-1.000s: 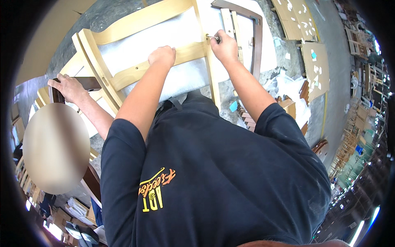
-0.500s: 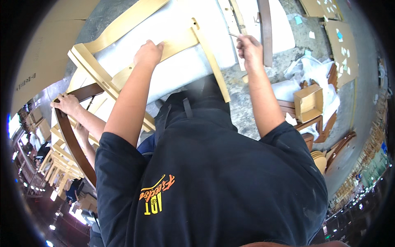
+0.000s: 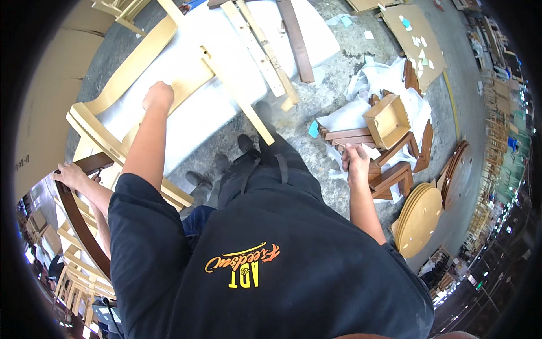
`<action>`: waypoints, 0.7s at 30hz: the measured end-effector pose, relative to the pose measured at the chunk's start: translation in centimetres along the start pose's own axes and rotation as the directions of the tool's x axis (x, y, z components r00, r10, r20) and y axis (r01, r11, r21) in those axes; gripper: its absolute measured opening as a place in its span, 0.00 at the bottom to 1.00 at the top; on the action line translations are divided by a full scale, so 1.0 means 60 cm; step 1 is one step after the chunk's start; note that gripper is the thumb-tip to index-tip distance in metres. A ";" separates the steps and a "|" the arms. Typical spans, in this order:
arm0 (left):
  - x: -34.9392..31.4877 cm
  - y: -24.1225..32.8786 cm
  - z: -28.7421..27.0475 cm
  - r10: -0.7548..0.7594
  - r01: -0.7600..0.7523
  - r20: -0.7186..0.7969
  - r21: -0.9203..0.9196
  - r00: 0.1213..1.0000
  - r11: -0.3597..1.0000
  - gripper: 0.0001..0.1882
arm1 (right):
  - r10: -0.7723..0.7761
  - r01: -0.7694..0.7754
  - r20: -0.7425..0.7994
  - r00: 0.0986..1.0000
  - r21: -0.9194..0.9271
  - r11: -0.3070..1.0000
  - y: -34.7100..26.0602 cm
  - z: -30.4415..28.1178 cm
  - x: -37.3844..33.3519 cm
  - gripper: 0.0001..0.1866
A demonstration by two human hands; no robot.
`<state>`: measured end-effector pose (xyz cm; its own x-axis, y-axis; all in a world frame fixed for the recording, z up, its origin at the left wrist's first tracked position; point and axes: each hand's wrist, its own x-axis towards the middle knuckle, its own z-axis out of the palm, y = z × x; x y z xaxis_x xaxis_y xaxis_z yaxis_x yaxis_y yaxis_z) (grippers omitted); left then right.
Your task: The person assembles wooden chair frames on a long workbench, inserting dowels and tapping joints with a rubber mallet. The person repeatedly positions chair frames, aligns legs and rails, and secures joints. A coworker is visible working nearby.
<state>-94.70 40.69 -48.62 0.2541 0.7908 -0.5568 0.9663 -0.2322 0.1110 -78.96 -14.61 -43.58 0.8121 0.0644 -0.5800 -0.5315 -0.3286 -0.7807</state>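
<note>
My left hand (image 3: pixel 158 96) is closed on the curved crosspiece of a pale wooden chair frame (image 3: pixel 189 85), which lies on a white foam-covered surface (image 3: pixel 237 73). My right hand (image 3: pixel 355 161) is off to the right above the floor, its fingers pinched together. A thin rod (image 3: pixel 341 146) seems to stick out from its fingertips; its kind is too small to tell. Below that hand lie reddish-brown wooden frame parts (image 3: pixel 389 178) with white foam wrap (image 3: pixel 361 113) among them.
At the left, another person's hand (image 3: pixel 70 175) rests on a dark curved wooden piece (image 3: pixel 82 217). Loose pale rails (image 3: pixel 254 48) and a dark rail (image 3: pixel 296 42) lie at the far end. An open cardboard box (image 3: pixel 388 120) and round wooden discs (image 3: pixel 418 217) are at the right.
My view has turned to the right. My right hand has moved away from the loose rails, over toward the brown parts and the box. My left hand stays on the pale frame.
</note>
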 end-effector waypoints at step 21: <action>-0.125 0.382 0.173 0.125 0.380 0.375 -0.925 0.918 -0.018 0.18 | -0.307 0.356 0.473 0.826 -0.016 0.934 -0.155 0.273 0.468 0.11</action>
<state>-74.88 23.55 -50.45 0.3381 0.4848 -0.8066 0.1179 0.8285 0.5474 -55.16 5.68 -56.44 0.7195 0.6000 -0.3498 -0.2034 -0.2995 -0.9322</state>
